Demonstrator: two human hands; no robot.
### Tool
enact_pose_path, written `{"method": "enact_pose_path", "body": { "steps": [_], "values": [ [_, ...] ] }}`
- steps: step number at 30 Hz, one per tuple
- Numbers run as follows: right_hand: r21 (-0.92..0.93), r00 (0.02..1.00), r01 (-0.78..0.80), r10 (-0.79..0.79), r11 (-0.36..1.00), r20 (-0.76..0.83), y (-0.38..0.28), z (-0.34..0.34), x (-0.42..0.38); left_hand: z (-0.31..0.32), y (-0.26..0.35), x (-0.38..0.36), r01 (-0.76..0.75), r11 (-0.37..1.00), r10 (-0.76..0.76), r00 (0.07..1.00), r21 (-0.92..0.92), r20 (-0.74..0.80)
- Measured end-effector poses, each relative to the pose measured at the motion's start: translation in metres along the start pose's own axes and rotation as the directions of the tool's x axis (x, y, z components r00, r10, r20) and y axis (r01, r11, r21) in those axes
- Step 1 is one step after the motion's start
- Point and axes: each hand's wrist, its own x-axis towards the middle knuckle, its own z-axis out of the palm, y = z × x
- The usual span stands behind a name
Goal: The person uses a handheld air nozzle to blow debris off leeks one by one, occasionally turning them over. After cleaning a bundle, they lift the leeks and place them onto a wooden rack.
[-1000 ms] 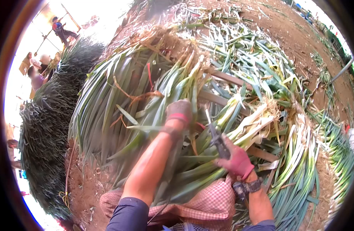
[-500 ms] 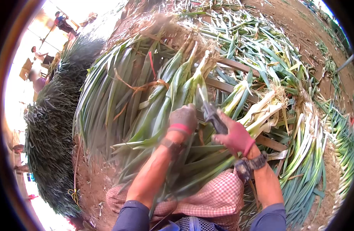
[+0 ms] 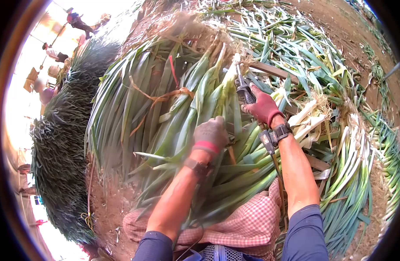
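My left hand (image 3: 211, 134), in a grey glove with a pink cuff, is closed around the leaves of a green onion (image 3: 221, 96). The white root end of that green onion points up and away from me. Wrapped in a red glove, my right hand (image 3: 264, 106) grips a dark air blow gun (image 3: 244, 90). Its slim metal nozzle lies against the pale upper stalk. Left of my hands spreads a big heap of green onions (image 3: 121, 100), crossed by an orange tie (image 3: 165, 96). More leaves lie under my left wrist.
Wooden slats (image 3: 274, 71) show beneath the stalks. Peeled white green onions (image 3: 345, 152) lie at the right, and loose leaves (image 3: 295, 48) cover the ground behind. A tall dark-green stack (image 3: 61, 152) stands at the left. Several people are farther back. Checked cloth (image 3: 248, 217) covers my lap.
My right hand has moved up and away from me with the air blow gun, its nozzle now nearer the root end. My left hand has shifted slightly right, still gripping the leaves.
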Motion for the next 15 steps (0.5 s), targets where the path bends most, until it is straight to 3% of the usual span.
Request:
{"method": "enact_pose_path", "body": {
  "steps": [1,2,5,8,9,13,14,15],
  "values": [
    [0.045,0.999,0.034,-0.033,0.998,-0.017,-0.002,-0.002,-0.003,-0.001,0.000,0.000,-0.005,1.000,0.005,1.000,-0.007,-0.001],
    [0.059,0.991,-0.079,0.073,0.995,0.108,-0.002,-0.007,-0.012,-0.002,0.000,0.000,-0.004,1.000,0.004,1.000,-0.007,-0.002],
    [0.024,0.983,-0.091,0.086,0.996,0.162,-0.001,-0.015,-0.055,-0.005,0.003,-0.001,-0.012,1.000,0.012,1.000,-0.012,-0.024],
    [0.221,0.976,0.107,-0.144,0.969,0.160,0.015,-0.021,-0.118,-0.013,0.017,-0.008,-0.030,1.000,0.030,1.000,-0.003,-0.011],
    [0.234,0.953,-0.006,-0.066,0.972,0.297,-0.002,-0.042,-0.140,-0.016,0.024,-0.012,-0.028,1.000,0.028,1.000,-0.008,-0.009],
    [0.319,0.914,0.036,-0.160,0.947,0.372,-0.017,-0.073,-0.207,-0.012,0.036,-0.022,0.025,0.998,-0.024,0.999,-0.059,0.022],
    [0.245,0.911,0.156,-0.236,0.957,0.339,-0.011,-0.074,-0.215,-0.009,0.039,-0.024,0.024,0.998,-0.023,0.999,-0.060,0.023],
    [0.244,0.911,0.155,-0.234,0.957,0.339,-0.014,-0.075,-0.215,-0.005,0.041,-0.026,0.028,0.998,-0.027,0.999,-0.056,0.031]
  ]
}}
